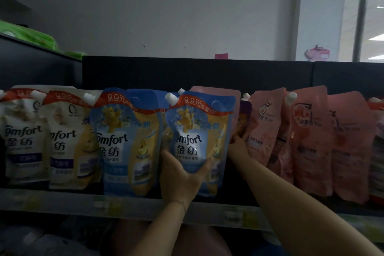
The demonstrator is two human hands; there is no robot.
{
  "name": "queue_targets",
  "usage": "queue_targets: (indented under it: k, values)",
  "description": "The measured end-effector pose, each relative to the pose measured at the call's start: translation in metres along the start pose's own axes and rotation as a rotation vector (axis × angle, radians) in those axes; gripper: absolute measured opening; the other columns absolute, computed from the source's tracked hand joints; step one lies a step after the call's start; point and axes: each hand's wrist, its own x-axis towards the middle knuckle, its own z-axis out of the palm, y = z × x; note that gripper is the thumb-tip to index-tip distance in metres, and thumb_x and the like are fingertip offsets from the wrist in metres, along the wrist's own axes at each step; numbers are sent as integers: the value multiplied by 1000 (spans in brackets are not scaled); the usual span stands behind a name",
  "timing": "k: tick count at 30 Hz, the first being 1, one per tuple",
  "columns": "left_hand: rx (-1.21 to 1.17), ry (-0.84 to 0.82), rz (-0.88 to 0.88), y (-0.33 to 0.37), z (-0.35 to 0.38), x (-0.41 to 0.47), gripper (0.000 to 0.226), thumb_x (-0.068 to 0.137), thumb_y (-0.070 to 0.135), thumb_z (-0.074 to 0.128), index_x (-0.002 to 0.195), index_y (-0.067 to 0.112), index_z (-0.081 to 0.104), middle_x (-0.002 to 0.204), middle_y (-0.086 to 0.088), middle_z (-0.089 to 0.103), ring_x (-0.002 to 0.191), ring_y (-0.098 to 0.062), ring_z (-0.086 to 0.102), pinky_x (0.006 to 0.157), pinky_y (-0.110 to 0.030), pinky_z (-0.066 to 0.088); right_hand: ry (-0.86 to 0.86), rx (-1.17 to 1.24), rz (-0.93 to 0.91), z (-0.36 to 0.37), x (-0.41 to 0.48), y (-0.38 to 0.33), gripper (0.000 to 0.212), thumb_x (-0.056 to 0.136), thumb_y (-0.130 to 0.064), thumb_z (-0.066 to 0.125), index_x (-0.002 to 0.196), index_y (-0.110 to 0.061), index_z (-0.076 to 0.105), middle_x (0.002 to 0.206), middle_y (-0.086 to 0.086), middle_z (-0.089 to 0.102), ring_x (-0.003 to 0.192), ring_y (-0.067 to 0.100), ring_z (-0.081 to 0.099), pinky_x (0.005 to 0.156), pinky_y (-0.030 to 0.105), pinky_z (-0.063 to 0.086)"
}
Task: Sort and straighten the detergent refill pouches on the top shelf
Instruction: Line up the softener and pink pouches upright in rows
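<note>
The left hand [180,178] curls its fingers [204,165] round the bottom of a blue-and-yellow soft plastic refill pouch [197,131], upright on the grey shelf [62,199]. At its three o'clock the right hand [238,143] reaches behind it; I cannot tell how far its fingers spread. In the row stand two blue pouches [128,141], two white pouches [68,141] at nine o'clock and four pink pouches [307,131] towards three.

Two white pouches [22,137] fronted the shelf [62,201] at the left. Two blue pouches [128,141] stood beside them, and a third cap [181,90] showed behind the second. One purple pouch [245,110] was partly visible. At least four pink pouches [307,135] were counted; overlap prevented an exact figure. Two hands were in view, left hand [178,181] and right hand [236,143]. The number of green packs [31,35] at upper left could not be established.
</note>
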Motion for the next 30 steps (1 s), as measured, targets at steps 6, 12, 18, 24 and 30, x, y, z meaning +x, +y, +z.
queue_targets:
  k: [6, 12, 18, 24, 30]
  values:
    - [59, 27, -5, 2, 2, 1, 79, 57, 67, 75, 109, 30, 28, 105, 9, 47, 92, -11, 55, 65, -29, 54, 82, -193, -33, -12, -29, -17, 17, 86, -19, 52, 91, -9, 64, 87, 6, 64, 87, 30, 62, 70, 34, 50]
    - [153, 38, -91, -3, 16, 14, 80, 61, 63, 75, 114, 20, 33, 118, -7, 50, 108, -29, 54, 84, -47, 52, 289, -267, -169, -37, -67, -17, 10, 86, -24, 55, 80, -17, 60, 74, -1, 59, 70, 20, 53, 58, 25, 35]
    - [327, -112, -271, -6, 29, 34, 100, 69, 66, 69, 139, 12, 22, 144, -8, 33, 126, -34, 33, 101, -52, 35, 338, -375, -338, -40, -77, -12, 28, 91, -24, 59, 69, -12, 46, 59, -5, 48, 53, 7, 41, 47, 21, 27]
    - [724, -276, -202, 1, 27, 48, 109, 71, 79, 52, 141, 4, 17, 142, -15, 32, 130, -32, 33, 100, -40, 35, 178, -445, -444, -44, -78, -3, 21, 89, -31, 61, 91, -15, 48, 72, -3, 56, 67, 23, 57, 54, 31, 39]
    - [507, -488, -164, 10, 3, 50, 134, 68, 50, 81, 149, 5, -17, 152, -17, 8, 137, -33, 26, 110, -40, 33, 44, -580, -297, -47, -80, 2, 60, 80, -59, 63, 120, -23, 37, 104, 1, 62, 90, 29, 62, 68, 36, 50]
